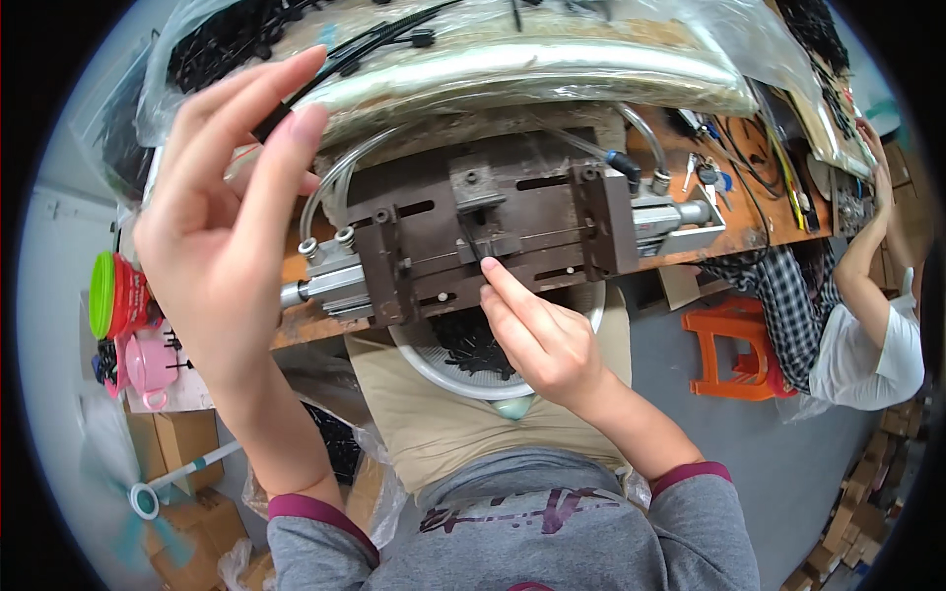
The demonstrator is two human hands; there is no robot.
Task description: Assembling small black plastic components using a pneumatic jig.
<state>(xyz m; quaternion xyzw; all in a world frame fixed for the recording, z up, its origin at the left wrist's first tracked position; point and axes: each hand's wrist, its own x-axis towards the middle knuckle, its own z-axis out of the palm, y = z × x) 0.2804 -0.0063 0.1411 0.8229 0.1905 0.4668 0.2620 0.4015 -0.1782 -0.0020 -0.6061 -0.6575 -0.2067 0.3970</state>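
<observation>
My left hand [222, 217] is raised at the upper left, thumb and forefinger closed on thin black strips [340, 64] that slant up to the right. Their exact kind is unclear. In the middle, my right hand [547, 340] reaches to a brown metal fixture [434, 217]. Its fingertips are on the lower end of a thin black rod [469, 236], which lies in the small central block of the fixture. Below the fixture, on my lap, a white basket [414, 362] holds many black pieces [468, 345].
Silver cylinders [340, 291] with clear air hoses [330, 187] flank the fixture. Behind lies a plastic-covered bundle [552, 79]. Keys [708, 175] and cables are on the wooden bench at right. An orange stool [729, 350] and a seated person [867, 335] are farther right; a fan [144, 500] stands lower left.
</observation>
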